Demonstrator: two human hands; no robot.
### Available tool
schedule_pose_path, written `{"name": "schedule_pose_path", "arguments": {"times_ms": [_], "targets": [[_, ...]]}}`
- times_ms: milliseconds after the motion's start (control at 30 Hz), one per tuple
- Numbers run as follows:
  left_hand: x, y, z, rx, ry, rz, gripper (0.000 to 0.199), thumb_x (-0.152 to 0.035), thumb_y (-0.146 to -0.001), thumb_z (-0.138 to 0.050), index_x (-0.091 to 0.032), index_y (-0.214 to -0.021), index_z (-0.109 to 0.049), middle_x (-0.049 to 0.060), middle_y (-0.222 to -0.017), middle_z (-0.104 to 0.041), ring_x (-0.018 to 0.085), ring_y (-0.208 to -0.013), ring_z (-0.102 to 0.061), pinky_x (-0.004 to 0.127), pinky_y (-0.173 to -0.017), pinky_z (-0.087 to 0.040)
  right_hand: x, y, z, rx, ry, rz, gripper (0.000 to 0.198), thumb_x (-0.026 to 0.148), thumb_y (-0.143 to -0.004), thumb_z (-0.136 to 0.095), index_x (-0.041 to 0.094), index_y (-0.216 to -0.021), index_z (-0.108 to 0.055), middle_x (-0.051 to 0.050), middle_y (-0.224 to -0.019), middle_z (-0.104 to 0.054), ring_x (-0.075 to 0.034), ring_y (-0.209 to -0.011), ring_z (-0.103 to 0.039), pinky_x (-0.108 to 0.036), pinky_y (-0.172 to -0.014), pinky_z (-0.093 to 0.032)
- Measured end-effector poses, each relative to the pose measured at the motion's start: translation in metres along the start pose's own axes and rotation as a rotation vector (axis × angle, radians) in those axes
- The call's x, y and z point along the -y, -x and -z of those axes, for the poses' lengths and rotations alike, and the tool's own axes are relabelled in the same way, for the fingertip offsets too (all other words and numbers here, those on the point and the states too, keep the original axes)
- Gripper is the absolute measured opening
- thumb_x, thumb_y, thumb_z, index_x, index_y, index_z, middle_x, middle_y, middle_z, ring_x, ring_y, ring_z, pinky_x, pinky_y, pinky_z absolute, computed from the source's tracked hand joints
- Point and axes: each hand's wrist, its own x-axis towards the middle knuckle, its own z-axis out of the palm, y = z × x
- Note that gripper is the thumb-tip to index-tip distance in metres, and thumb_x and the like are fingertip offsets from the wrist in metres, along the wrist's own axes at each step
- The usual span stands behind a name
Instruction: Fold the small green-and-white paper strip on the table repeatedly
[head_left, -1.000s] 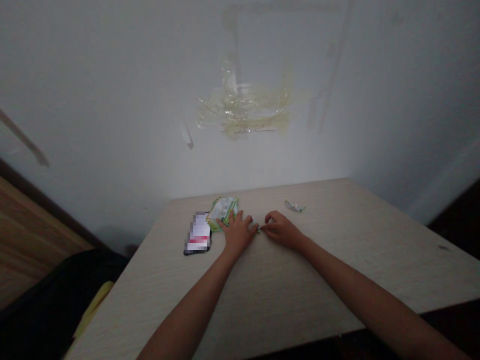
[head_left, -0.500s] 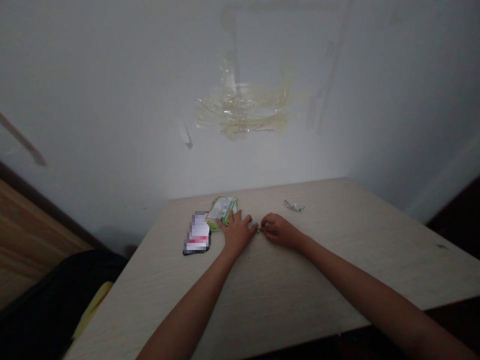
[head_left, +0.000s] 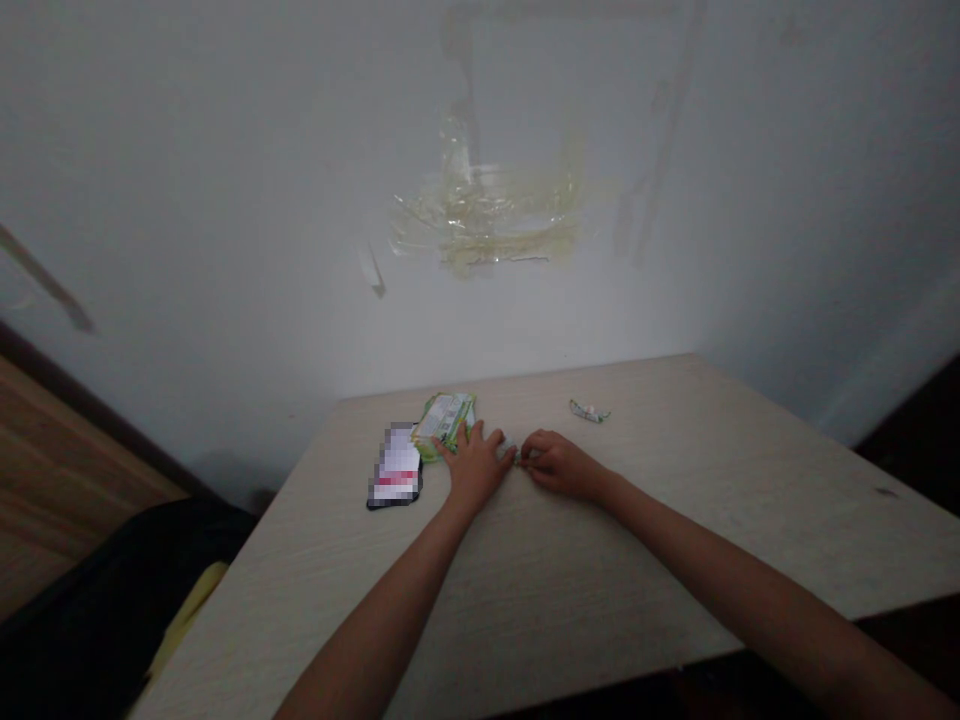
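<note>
My left hand [head_left: 478, 468] lies on the table with its fingers spread. Its fingertips reach the near edge of a green-and-white packet [head_left: 447, 418], and the thumb side presses by a small green-and-white piece [head_left: 516, 456]. Just to the right, my right hand [head_left: 561, 466] has thumb and fingers pinched together at the other end of that piece. Most of the piece is hidden by the fingers, so its kind is unclear. Beside the packet lies a phone-like dark-edged slab [head_left: 396, 472] with a pixelated face, partly under the packet.
A twisted green-and-white wrapper [head_left: 589, 411] lies further back on the pale wooden table [head_left: 570, 600]. Behind the table stands a wall [head_left: 555, 320] with clear tape stuck on it. Dark cloth [head_left: 127, 570] and a yellow cloth [head_left: 184, 620] are at the left.
Almost nothing differs. The fingers of my right hand have shifted very slightly at the small piece; my left hand stays in place.
</note>
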Motion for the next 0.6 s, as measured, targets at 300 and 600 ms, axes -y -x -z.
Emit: {"name": "schedule_pose_path", "arguments": {"times_ms": [300,600], "targets": [[-0.0005,0.0011,-0.0004,-0.016,-0.006,-0.008,0.036,-0.057,-0.089,-0.050,-0.036,-0.113,-0.066,0.006,-0.145,-0.049,0.036,-0.143,-0.026,0.074,-0.110,0.000,0.0028,-0.0001,0.0009,0.000,-0.011,0.013,0.017,0.014,-0.088,-0.059,0.019,-0.093,-0.074,-0.009,-0.097,-0.067,-0.020,-0.095,-0.059,-0.037,-0.088,-0.047],[-0.0015,0.0009,0.0004,0.003,0.001,0.013,0.035,-0.056,-0.088,-0.051,-0.036,-0.112,-0.066,0.005,-0.145,-0.049,0.035,-0.144,-0.025,0.073,-0.111,-0.001,0.0038,0.0008,0.0013,-0.007,-0.005,0.038,0.017,0.016,-0.089,-0.059,0.021,-0.096,-0.074,-0.008,-0.098,-0.068,-0.020,-0.098,-0.059,-0.037,-0.089,-0.047]]}}
